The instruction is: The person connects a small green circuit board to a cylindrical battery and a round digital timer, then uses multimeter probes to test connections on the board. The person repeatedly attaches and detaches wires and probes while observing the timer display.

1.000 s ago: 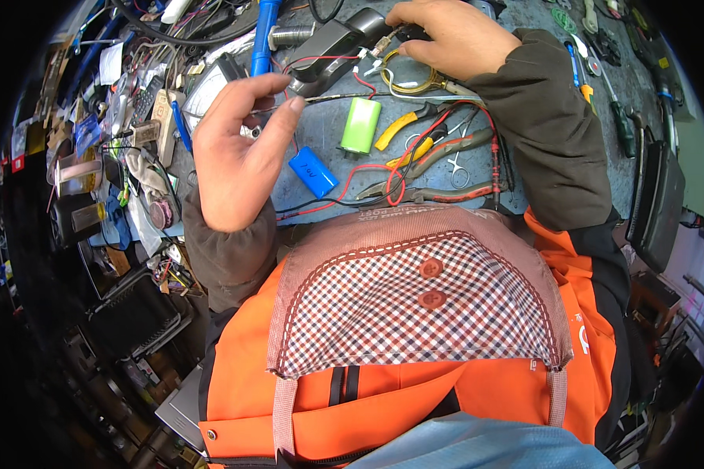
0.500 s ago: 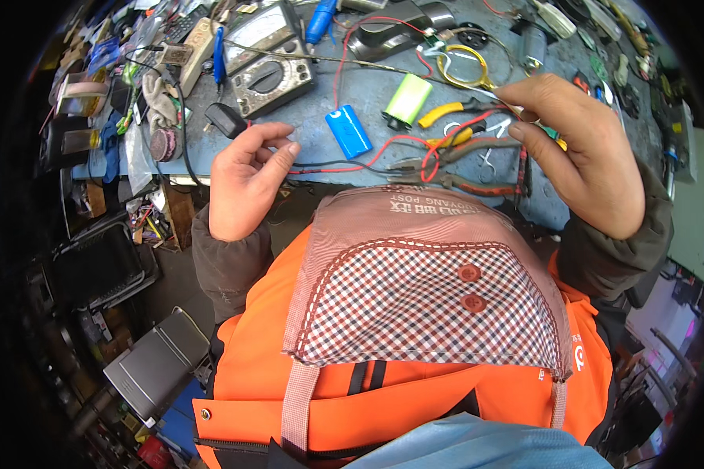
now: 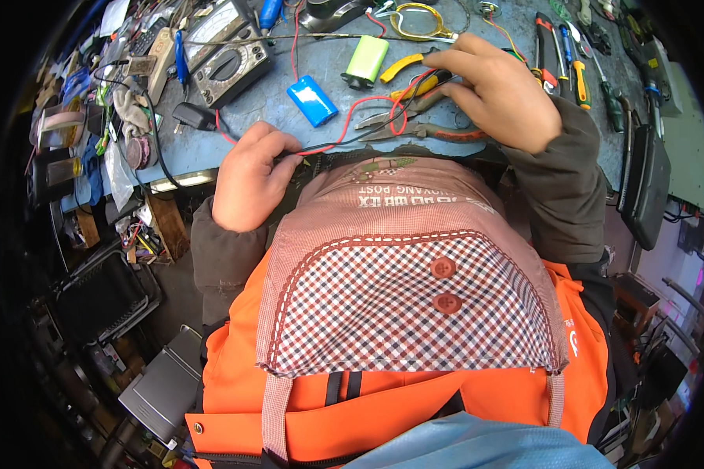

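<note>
My left hand (image 3: 250, 178) pinches a red and black wire pair (image 3: 338, 144) between thumb and fingertips at the bench's front edge. The pair runs right, the red one looping, up to the curled fingers of my right hand (image 3: 499, 95), which appear to grip its far end; the fingertips partly hide it. Below that hand lie red-handled pliers (image 3: 446, 134), and at its fingertips yellow-handled pliers (image 3: 403, 67). Farther back are a blue battery pack (image 3: 313, 101) and a yellow-green battery pack (image 3: 365, 62). A black plug-like block (image 3: 193, 116) sits left of my left hand.
An analog multimeter (image 3: 231, 66) stands at the back left, with a magnifying glass (image 3: 419, 22) at the back. Screwdrivers, including a yellow-handled one (image 3: 581, 84), lie to the right. Clutter crowds the bench's left end. A checked apron (image 3: 407, 305) hangs before me.
My right hand has moved left and toward me, with its fingers more curled. My left fingers have closed on the wires. The whole view has shifted, moving the bench items up and left.
</note>
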The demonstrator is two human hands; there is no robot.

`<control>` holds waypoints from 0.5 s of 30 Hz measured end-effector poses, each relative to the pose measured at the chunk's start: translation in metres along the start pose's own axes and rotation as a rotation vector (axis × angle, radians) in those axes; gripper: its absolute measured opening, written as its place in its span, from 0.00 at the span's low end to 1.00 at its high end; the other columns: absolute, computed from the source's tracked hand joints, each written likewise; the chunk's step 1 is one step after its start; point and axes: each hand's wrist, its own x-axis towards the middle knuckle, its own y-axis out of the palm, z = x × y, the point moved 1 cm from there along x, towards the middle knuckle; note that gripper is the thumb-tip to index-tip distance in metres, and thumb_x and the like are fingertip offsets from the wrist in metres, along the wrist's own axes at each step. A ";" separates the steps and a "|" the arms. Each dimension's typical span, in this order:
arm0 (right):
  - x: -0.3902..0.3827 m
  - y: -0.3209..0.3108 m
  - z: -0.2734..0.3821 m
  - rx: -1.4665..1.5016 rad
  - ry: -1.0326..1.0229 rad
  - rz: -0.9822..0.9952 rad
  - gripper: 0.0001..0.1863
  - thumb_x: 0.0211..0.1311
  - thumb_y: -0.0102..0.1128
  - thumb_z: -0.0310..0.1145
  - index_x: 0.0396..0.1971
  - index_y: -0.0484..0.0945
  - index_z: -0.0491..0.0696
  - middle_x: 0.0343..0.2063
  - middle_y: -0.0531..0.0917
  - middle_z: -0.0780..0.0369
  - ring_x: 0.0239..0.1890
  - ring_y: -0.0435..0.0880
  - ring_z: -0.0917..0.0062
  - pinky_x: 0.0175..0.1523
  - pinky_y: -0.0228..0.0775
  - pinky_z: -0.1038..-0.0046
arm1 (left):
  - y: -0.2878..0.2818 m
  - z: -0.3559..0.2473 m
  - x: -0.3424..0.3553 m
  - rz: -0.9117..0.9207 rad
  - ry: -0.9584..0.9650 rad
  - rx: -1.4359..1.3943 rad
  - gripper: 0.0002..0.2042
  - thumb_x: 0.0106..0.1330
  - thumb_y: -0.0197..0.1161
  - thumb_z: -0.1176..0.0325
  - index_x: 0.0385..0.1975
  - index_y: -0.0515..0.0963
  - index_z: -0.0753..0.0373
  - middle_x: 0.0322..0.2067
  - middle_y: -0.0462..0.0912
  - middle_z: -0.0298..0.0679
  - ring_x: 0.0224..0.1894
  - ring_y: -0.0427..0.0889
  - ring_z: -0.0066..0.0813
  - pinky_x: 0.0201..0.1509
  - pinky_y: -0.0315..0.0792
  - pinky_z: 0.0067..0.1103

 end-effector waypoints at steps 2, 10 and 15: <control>0.003 0.009 0.001 -0.034 0.003 0.051 0.15 0.59 0.65 0.22 0.48 0.83 0.44 0.41 0.78 0.56 0.43 0.81 0.58 0.48 0.73 0.62 | 0.001 0.000 0.000 -0.025 0.025 -0.031 0.06 0.61 0.68 0.79 0.36 0.81 0.66 0.34 0.78 0.45 0.36 0.80 0.47 0.39 0.74 0.31; 0.017 0.011 0.020 -0.046 -0.036 -0.040 0.08 0.59 0.62 0.23 0.38 0.76 0.45 0.35 0.81 0.57 0.40 0.81 0.57 0.48 0.72 0.59 | -0.001 0.010 -0.032 -0.281 -0.016 -0.258 0.07 0.65 0.66 0.79 0.41 0.79 0.66 0.33 0.82 0.46 0.33 0.83 0.41 0.38 0.75 0.26; 0.007 -0.015 0.020 -0.400 -0.124 -0.267 0.12 0.63 0.61 0.22 0.46 0.79 0.46 0.32 0.83 0.56 0.37 0.83 0.58 0.44 0.73 0.62 | 0.001 0.016 -0.040 -0.511 0.001 -0.397 0.05 0.71 0.64 0.79 0.43 0.78 0.67 0.31 0.79 0.32 0.32 0.75 0.16 0.37 0.71 0.17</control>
